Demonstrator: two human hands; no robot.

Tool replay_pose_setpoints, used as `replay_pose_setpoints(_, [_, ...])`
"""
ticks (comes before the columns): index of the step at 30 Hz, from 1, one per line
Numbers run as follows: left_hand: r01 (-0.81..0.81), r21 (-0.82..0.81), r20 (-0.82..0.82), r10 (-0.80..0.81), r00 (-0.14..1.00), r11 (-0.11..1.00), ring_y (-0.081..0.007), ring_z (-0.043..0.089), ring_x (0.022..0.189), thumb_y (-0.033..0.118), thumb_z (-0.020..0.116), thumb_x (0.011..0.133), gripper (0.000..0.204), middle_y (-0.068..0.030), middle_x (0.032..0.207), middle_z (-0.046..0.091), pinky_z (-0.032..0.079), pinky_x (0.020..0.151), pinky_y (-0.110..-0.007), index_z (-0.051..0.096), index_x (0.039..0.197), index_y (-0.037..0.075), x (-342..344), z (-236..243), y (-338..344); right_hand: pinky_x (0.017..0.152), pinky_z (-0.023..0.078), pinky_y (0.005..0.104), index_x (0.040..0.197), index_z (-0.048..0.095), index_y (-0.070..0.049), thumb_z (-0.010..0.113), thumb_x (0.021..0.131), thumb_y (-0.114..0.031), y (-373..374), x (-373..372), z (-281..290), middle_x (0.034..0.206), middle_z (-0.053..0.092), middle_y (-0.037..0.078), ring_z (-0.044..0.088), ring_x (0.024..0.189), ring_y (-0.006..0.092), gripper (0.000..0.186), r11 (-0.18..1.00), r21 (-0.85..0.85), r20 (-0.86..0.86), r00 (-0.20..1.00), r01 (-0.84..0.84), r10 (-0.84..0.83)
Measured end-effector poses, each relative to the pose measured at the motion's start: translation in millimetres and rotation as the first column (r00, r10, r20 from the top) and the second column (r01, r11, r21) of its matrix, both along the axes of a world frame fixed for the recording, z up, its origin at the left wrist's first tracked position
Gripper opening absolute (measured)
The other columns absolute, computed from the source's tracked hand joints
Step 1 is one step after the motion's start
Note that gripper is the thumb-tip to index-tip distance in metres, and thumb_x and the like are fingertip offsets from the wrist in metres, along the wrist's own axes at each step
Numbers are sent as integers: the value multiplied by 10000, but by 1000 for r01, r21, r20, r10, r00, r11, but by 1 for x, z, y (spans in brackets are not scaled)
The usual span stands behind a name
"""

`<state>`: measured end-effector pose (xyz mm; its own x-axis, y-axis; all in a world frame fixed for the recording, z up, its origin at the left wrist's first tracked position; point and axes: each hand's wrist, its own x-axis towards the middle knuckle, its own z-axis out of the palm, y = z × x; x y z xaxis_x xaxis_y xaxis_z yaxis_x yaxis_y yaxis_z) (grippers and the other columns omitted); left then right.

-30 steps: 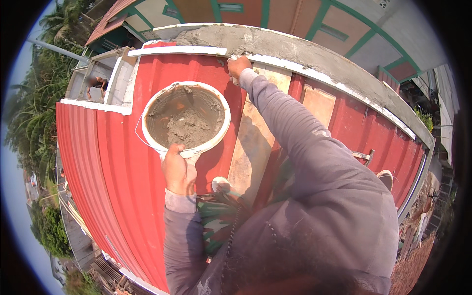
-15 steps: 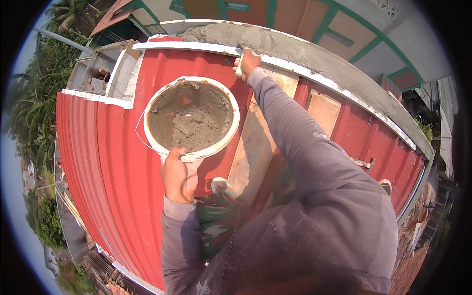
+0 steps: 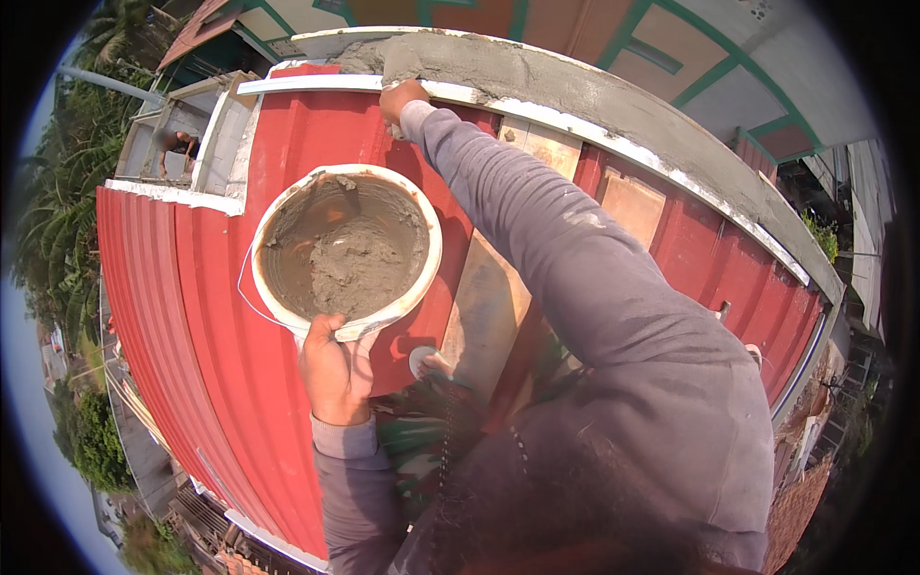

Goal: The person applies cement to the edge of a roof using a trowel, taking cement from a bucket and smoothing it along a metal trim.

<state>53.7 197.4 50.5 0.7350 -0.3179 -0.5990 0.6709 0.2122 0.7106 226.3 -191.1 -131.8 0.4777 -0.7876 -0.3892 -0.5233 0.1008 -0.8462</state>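
A white bucket (image 3: 433, 230) tilts toward me above the red roof, with wet grey mortar (image 3: 362, 273) inside and a thin wire handle at its left side. My left hand (image 3: 335, 379) grips its near rim, thumb over the lip. At the far wall, my right hand (image 3: 402, 99) is closed around a trowel (image 3: 401, 63) whose handle is mostly hidden by the fingers. The trowel's mortar-coated blade lies against the grey mortar on the wall top (image 3: 546, 84).
Red corrugated roofing (image 3: 220, 326) spreads under me, edged by a white strip (image 3: 307, 84) along the wall. A long wooden plank (image 3: 487, 307) and a shorter board (image 3: 632, 206) lie on it. Another person (image 3: 177, 146) works beyond the roof at the far left.
My right hand has moved left along the wall with the trowel. The bucket and my left hand have shifted slightly left and nearer to me in view.
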Motion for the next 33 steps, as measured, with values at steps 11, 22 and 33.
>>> replay_pose_setpoints(11, [62,-17,41,-61,997,998,-412,698,1159,6,527,973,303,-230,1294,631,612,1031,-616,498,1256,-99,2,12,10,472,543,338,1197,638,-14,615,1078,-324,-10,-261,77,816,636,76,626,597,177,333,949,290,327,945,-122,22])
replay_pose_setpoints(22, [140,-72,65,-136,989,987,-465,623,1269,-38,478,960,400,-260,1387,550,546,1095,-711,436,1357,-63,-1,37,6,443,519,305,1175,640,-53,625,1074,-314,15,-277,60,823,663,66,628,602,137,280,877,429,363,930,-218,54])
replay_pose_setpoints(33, [166,-123,60,-159,985,978,-493,594,1312,-46,467,956,381,-286,1419,530,536,1104,-720,443,1333,-91,7,20,15,557,611,428,1134,702,14,624,1065,-357,16,-224,58,872,733,151,741,696,262,385,992,104,202,978,-76,54])
